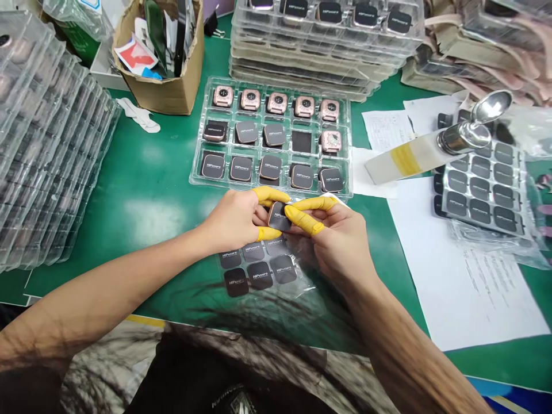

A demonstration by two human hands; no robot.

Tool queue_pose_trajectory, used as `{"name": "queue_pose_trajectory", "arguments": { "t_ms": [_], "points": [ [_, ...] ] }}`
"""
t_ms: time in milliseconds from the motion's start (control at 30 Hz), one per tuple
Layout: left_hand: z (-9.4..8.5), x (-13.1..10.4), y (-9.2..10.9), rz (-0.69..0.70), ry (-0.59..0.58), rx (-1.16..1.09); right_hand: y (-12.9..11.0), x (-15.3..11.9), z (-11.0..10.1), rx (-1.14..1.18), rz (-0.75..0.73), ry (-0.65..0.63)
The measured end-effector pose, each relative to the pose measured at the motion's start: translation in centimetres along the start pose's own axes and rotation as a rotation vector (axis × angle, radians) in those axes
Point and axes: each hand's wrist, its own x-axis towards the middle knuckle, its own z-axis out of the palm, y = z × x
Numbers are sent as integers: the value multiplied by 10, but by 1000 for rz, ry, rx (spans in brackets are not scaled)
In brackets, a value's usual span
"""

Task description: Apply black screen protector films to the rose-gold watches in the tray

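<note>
Between my two hands is a smartwatch case [279,217], its screen covered by a black square film printed "HiFuture". My left hand [241,221] grips its left side, wearing yellow finger cots. From the right, my right hand [338,236] presses a yellow-covered thumb on the film's upper right corner; its other fingers are partly hidden. Under the hands lies a clear sheet of black square film stickers [260,275]. Just beyond stands a clear plastic tray [347,123] of watch cases. Its back row shows pink undersides, most others are film-covered faces, and one compartment holds only a black pad [301,142].
Stacked clear trays rise at left [47,149] and behind [302,60]. A cardboard box [166,95] of tools stands back left. At right are a tilted white bottle [407,156] with a metal top, more sticker sheets [480,190] and printed papers [466,293].
</note>
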Motion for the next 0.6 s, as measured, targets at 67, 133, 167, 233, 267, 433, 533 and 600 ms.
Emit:
{"name": "queue_pose_trajectory", "arguments": {
  "t_ms": [67, 133, 167, 233, 267, 433, 533, 600],
  "points": [
    [0, 1, 0, -2, -13, -55, 2, 0, 0, -17, -26, 16],
    [0, 3, 0, -19, -38, -155, 5, 0, 1, -30, -56, 14],
    [1, 3, 0, -28, -33, -208, 6, 0, 2, -33, -70, 8],
    [1, 2, 2, -31, 31, -280, 10, 1, 4, -34, -96, 5],
    [1, 0, 4, -20, 99, -306, 11, 2, 5, -41, -108, 6],
    [-11, -3, 29, 126, 394, -377, 22, 1, 12, -347, -345, -111],
    [-22, 37, 50, 234, 410, -83, 28, -1, 15, -632, -595, -205],
    [-27, 80, 59, 263, 417, 228, 31, -2, 15, -771, -711, -261]
  ]
}}
